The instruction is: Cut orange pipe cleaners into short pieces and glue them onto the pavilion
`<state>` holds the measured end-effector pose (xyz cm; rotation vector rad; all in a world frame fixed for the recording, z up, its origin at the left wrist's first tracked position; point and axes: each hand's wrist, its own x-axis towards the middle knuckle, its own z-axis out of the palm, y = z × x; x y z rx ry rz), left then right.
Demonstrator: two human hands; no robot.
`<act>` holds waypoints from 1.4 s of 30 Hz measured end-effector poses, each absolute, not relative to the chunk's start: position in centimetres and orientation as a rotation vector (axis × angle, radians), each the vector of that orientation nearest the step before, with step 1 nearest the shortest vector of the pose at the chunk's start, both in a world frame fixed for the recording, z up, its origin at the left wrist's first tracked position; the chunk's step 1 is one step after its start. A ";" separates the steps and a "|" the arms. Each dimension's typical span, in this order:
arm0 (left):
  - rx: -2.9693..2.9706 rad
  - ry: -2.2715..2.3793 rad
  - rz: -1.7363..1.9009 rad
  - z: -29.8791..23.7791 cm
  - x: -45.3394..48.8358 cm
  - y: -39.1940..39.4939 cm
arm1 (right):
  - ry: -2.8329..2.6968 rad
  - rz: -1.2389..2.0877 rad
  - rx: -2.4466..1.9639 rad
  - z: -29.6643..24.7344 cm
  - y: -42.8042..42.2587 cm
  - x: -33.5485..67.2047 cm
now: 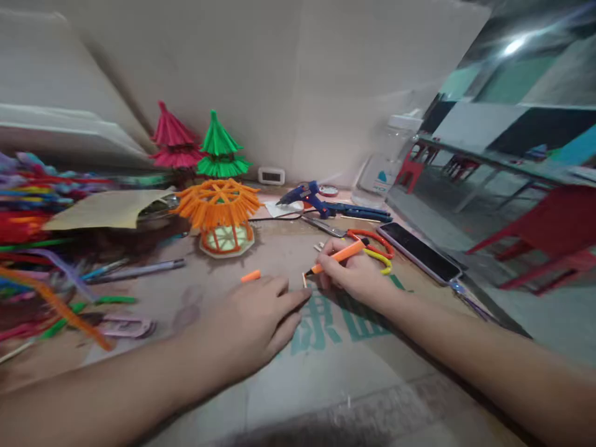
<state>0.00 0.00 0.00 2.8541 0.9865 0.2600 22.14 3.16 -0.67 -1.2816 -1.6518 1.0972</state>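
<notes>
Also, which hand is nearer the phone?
Right. The right hand, holding an orange marker, is left of the phone; the left hand lies farther left, near the marker's tip.

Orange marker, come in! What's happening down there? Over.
Right fingers grip orange marker, tip beside little stick. Left fingers at stick's near end. Scissors beyond, out of the way.

An orange marker [344, 252] is slanting down leftward, its dark tip [308, 273] bare. A tiny pale stick [304, 281] is showing beside that tip, perhaps touching. An orange cap [250, 276] is lying farther left.
</notes>
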 end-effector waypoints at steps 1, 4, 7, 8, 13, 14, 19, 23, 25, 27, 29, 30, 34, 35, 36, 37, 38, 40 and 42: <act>2.855 0.981 0.260 0.0 0.0 0.0 | -1.659 1.126 -1.283 -0.6 3.1 22.2; 2.854 0.971 0.265 0.0 0.1 -0.1 | -1.676 1.181 -1.290 -0.3 2.8 22.2; 2.850 0.970 0.277 -0.1 0.0 -0.2 | -1.692 1.190 -1.298 -0.1 2.7 22.2; 2.848 0.973 0.277 -0.2 0.0 -0.1 | -1.687 1.176 -1.298 -0.1 2.7 22.2; 2.838 0.980 0.274 -0.2 0.1 0.1 | -1.680 1.140 -1.310 0.0 2.6 22.2; 2.839 0.978 0.278 -0.2 0.1 0.1 | -1.684 1.157 -1.318 0.1 2.6 22.2; 2.841 0.979 0.280 -0.1 0.1 0.0 | -1.698 1.189 -1.298 0.2 2.6 22.1; 2.851 0.987 0.271 -0.1 0.1 -0.1 | -1.658 1.075 -1.308 0.0 2.7 22.0; 2.851 0.989 0.267 -0.1 0.2 -0.1 | -1.644 1.048 -1.323 -0.1 2.8 22.0; 2.852 0.993 0.265 -0.1 0.2 0.0 | -1.646 1.043 -1.335 -0.2 2.8 22.0; 2.857 0.996 0.256 -0.1 0.3 0.0 | -1.655 1.048 -1.341 -0.1 2.8 22.0; 2.858 0.997 0.250 -0.1 0.3 0.0 | -1.657 1.051 -1.345 -0.1 2.8 22.1; 2.855 0.993 0.247 0.0 0.2 0.0 | -1.656 1.077 -1.352 0.0 2.8 22.1; 2.855 0.990 0.253 0.0 0.2 0.0 | -1.660 1.098 -1.349 0.1 2.8 22.1; 2.857 0.987 0.257 -0.1 0.1 0.0 | -1.664 1.125 -1.345 0.1 2.8 22.1; 2.858 0.987 0.261 -0.1 0.1 0.0 | -1.668 1.152 -1.341 0.1 2.8 22.1; 2.858 0.988 0.259 -0.1 0.1 -0.1 | -1.671 1.172 -1.335 0.1 2.8 22.1; 2.854 0.997 0.251 -0.2 0.1 -0.1 | -1.668 1.169 -1.321 0.1 2.8 22.1; 2.854 1.000 0.251 -0.2 0.1 0.0 | -1.651 1.130 -1.310 0.0 2.8 22.1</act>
